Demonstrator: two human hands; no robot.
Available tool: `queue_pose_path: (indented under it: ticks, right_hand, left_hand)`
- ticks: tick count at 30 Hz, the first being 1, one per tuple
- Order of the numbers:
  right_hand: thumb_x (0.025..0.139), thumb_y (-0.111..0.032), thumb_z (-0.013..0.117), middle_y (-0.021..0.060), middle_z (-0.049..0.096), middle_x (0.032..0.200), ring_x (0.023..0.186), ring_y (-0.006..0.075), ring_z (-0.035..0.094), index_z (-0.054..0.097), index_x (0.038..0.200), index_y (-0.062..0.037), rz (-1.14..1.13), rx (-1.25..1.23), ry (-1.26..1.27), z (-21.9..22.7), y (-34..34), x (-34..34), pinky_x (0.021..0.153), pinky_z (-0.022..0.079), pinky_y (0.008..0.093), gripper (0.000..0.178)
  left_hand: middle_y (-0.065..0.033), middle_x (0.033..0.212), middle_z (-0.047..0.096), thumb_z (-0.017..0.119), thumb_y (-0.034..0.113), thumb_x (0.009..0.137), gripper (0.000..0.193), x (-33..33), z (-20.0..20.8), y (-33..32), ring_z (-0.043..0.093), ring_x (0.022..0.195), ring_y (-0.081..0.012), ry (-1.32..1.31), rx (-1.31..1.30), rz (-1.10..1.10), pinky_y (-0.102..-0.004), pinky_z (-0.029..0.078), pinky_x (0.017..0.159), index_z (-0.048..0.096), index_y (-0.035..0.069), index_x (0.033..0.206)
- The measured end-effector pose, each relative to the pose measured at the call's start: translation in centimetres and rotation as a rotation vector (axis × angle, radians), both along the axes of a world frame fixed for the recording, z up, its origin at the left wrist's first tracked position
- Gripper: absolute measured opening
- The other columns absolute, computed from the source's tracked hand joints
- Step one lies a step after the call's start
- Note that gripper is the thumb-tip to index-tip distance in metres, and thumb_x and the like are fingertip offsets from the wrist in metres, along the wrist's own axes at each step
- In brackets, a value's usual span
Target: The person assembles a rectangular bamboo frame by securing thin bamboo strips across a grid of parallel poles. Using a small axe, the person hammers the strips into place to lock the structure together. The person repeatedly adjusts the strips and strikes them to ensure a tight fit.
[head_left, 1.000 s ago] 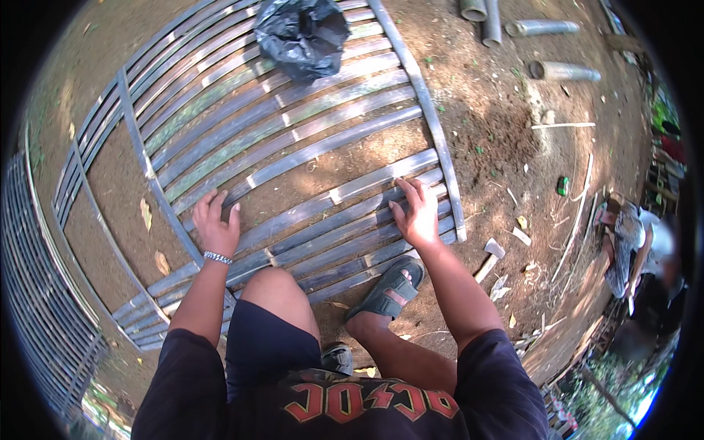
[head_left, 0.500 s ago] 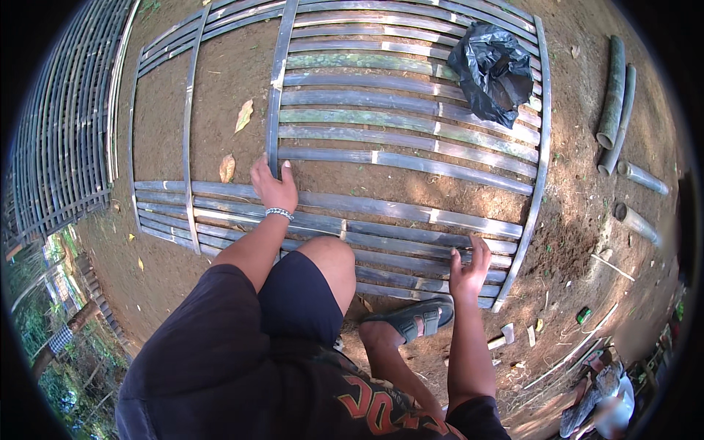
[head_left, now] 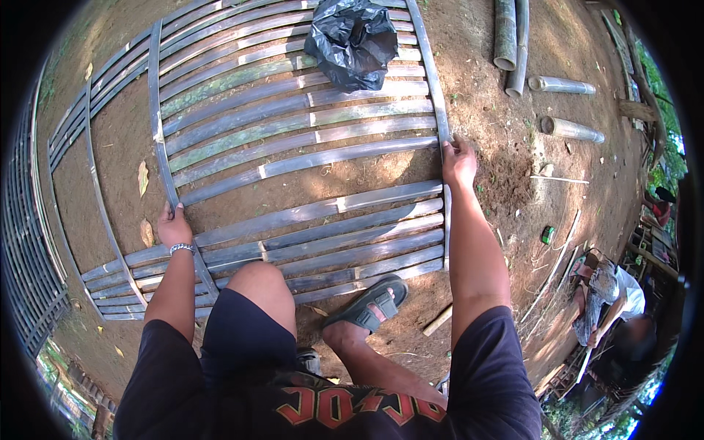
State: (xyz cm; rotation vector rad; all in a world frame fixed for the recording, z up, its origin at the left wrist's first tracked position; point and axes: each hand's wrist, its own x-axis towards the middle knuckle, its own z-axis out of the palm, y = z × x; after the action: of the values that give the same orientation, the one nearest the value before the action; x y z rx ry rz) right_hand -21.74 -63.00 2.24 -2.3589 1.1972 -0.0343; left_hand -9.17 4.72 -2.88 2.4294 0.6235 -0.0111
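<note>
A frame of split bamboo slats [head_left: 315, 213] lies on the ground in front of me, its long slats crossed by upright strips. With thumb and fingers closed, my left hand [head_left: 174, 227] grips the middle cross strip [head_left: 159, 136] just below the lowest slat of the upper group. My right hand [head_left: 460, 163] pinches the right end strip [head_left: 435, 81] beside the gap between the two slat groups. A crumpled black plastic bag [head_left: 353, 45] rests on the far slats, apart from both hands.
Bamboo poles [head_left: 505, 37] and shorter bamboo pieces [head_left: 572, 129] lie to the right. Another slatted bamboo panel [head_left: 29, 242] is at far left. A person [head_left: 612, 297] sits at lower right holding a long pale stick. My sandalled foot [head_left: 370, 308] stands by the near slats.
My right hand has moved from above the near slats to the right end strip and closed on it. My left hand has closed on the middle strip. The view has swung right.
</note>
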Motion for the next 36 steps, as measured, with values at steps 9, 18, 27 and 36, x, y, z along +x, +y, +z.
queue_pose_path:
  ticks: [9, 18, 27, 36]
  right_hand:
    - [0.090, -0.023, 0.078, 0.0187, 0.074, 0.118, 0.107, 0.0311, 0.071, 0.073, 0.126, -0.0065, -0.099, 0.044, -0.010, 0.5, 2.2, 2.4, 0.098, 0.052, 0.0387, 0.040]
    - [0.090, -0.024, 0.079, 0.0194, 0.073, 0.120, 0.111, 0.0319, 0.070, 0.072, 0.126, -0.0043, -0.117, -0.013, -0.064, -0.9, 0.7, 1.0, 0.100, 0.052, 0.0389, 0.042]
    - [0.094, -0.032, 0.074, 0.0202, 0.068, 0.130, 0.122, 0.0338, 0.064, 0.070, 0.132, -0.0055, -0.029, -0.082, -0.025, -2.4, -0.7, 0.3, 0.108, 0.047, 0.0410, 0.047]
    - [0.098, -0.032, 0.071, 0.0182, 0.061, 0.131, 0.123, 0.0337, 0.059, 0.060, 0.142, -0.0041, -0.073, -0.184, -0.041, 2.1, 8.7, -3.3, 0.106, 0.047, 0.0427, 0.053]
  left_hand:
    - [-0.0032, 0.076, 0.070, 0.080, 0.029, 0.090, 0.047, 0.0, 0.6, 0.8, 0.056, 0.066, -0.0104, -0.022, 0.097, -0.018, -0.0311, 0.047, 0.065, 0.072, 0.003, 0.128]
    - [-0.0140, 0.092, 0.069, 0.081, 0.028, 0.089, 0.042, 0.0, 2.0, -1.8, 0.065, 0.080, -0.0258, 0.015, 0.204, -0.070, -0.0377, 0.053, 0.078, 0.075, 0.002, 0.121]
    - [-0.0154, 0.139, 0.059, 0.058, 0.031, 0.102, 0.041, -0.8, 2.4, -1.8, 0.048, 0.135, -0.0335, -0.096, 0.410, -0.084, -0.0540, 0.031, 0.115, 0.066, 0.005, 0.133]
    - [-0.0173, 0.156, 0.043, 0.057, 0.025, 0.100, 0.051, -0.8, 0.7, -2.2, 0.036, 0.149, -0.0342, -0.052, 0.424, 0.324, -0.0600, 0.019, 0.123, 0.048, 0.004, 0.146]
